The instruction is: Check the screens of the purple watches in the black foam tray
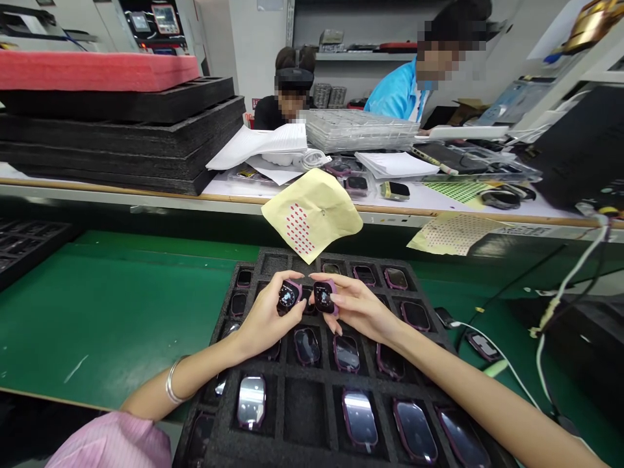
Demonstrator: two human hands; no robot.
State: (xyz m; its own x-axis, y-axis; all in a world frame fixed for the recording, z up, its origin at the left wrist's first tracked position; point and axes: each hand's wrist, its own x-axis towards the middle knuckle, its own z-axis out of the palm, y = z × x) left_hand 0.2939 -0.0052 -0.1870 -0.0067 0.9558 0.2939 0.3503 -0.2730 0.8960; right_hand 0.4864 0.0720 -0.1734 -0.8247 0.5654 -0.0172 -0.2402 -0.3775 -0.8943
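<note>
At the centre, two purple-framed, rounded-square smartwatches (322,296) show black screens with white and pale-blue graphics. Above them, a creased pale-yellow paper sheet (336,208) bears rows of magenta arrow-like marks. The compartmented foam tray (305,416) at lower centre is black; the flat work surface (121,312) at left, green; the thick foam slab (97,71), upper left, coral-red; the loose fabric sleeve (117,445), lower left, finely striped pink.

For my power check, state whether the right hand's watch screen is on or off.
On: the watch in the right hand shows lit graphics.
</note>
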